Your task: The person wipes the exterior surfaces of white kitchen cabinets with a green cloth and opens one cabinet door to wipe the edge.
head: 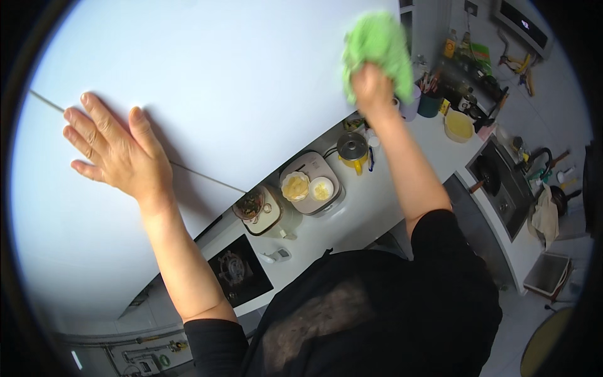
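Observation:
Spread flat against a white cabinet door (226, 85), my left hand (115, 151) holds nothing, and its fingers are apart. It rests over the thin seam between two door panels. My right hand (374, 89) grips a green cloth (379, 42) near the right end of the white surface. Cloth and hand look slightly blurred. The fingers of this hand are partly hidden by the cloth. Both arms reach up above the kitchen counter (320, 235).
Below the cabinet stand a rice cooker (268, 221), an appliance (320, 165) bearing two bowls of food, and a yellow pot (352, 148) with a lid. A gas hob (238, 271) lies at left. A sink (506, 202) with a pan is at right, beyond a yellow basin (458, 126).

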`<state>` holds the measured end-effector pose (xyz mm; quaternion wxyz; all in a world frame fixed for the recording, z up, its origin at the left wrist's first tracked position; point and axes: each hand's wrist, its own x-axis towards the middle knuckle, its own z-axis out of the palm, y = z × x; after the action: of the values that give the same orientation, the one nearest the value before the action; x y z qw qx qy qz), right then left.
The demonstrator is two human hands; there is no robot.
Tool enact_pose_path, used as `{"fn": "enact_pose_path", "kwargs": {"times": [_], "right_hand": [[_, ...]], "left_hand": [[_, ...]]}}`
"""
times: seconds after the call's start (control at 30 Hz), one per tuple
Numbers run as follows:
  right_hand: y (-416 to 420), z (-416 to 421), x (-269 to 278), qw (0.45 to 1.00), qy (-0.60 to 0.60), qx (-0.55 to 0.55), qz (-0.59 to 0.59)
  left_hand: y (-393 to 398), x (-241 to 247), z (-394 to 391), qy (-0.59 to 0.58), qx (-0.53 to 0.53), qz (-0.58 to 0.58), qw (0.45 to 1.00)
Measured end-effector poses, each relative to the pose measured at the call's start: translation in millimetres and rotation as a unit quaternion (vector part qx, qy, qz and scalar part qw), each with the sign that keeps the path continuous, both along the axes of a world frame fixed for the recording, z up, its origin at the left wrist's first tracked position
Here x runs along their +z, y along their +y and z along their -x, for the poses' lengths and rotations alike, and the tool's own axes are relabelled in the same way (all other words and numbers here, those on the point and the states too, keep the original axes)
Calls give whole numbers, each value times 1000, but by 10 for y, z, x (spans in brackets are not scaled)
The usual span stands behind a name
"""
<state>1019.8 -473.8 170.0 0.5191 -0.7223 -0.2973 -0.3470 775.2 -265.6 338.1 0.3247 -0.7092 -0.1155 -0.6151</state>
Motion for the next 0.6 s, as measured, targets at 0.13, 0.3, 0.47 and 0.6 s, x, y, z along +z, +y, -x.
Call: {"fn": "enact_pose_path", "kwargs": {"times": [0.13,0.3,0.47,0.6], "right_hand": [[-13,-172,1018,993,-94,15,-73],[487,660,1782,985,-149,84,-8],[1132,1264,531,929,-276,235,75],[987,1301,-587,889,-99,425,137]], "left_hand": [[-25,13,32,9,-12,18,1000],[14,-40,96,-5,-21,23,999],[-57,-1,-4,3,-53,42,998],[-48,23,9,9,-52,38,998]]}}
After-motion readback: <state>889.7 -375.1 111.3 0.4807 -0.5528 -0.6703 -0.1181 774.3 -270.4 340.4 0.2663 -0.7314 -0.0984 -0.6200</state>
